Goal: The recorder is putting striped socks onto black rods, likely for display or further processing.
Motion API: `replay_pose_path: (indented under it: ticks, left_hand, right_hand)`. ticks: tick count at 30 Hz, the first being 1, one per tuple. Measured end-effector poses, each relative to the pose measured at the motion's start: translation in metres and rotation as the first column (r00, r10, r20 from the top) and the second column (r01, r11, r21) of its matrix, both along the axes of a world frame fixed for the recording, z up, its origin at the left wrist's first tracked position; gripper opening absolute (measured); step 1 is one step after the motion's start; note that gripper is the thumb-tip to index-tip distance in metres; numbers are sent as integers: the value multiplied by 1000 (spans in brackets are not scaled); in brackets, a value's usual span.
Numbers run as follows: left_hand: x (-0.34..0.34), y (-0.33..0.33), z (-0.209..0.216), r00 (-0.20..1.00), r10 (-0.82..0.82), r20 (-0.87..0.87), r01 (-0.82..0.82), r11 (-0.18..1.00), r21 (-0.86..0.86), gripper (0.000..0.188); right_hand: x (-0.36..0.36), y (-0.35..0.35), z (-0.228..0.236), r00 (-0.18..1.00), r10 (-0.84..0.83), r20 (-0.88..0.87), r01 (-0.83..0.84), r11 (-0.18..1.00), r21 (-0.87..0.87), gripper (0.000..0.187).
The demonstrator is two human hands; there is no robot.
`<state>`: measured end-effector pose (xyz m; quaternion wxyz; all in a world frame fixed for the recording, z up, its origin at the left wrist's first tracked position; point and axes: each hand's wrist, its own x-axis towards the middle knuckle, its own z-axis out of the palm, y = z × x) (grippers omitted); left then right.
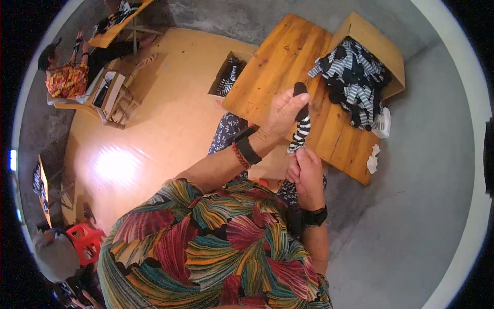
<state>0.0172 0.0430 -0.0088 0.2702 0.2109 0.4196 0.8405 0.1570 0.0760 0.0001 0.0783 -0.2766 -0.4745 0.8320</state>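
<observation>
A black-and-white striped sock with a solid black end hangs between my hands, above the near edge of the wooden table. My left hand is closed round its black upper part, the thumb lying across it. Lower down, my right hand pinches the striped end with closed fingers. To the right of the sock, a heap of striped and black socks spills out of a tipped cardboard box onto the tabletop.
An open box with striped socks in it stands left of the table. White crumpled paper lies at the table's right edge, near a white packet. A seated person is at far left; a red stool stands at lower left.
</observation>
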Motion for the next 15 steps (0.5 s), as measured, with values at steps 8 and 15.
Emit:
replay_pose_path:
  ticks: [8, 15]
  left_hand:
    - [2, -2, -9, 974, -53, 221, 50, 999, 17, 20]
    - [-10, -19, 0, 966, -133, 223, 148, 988, -53, 28]
  right_hand:
    - [-7, 0, -12, 999, -21, 40, 6, 945, 327, 22]
    - [20, 22, -21, 985, 16, 170, -124, 750, 650, 20]
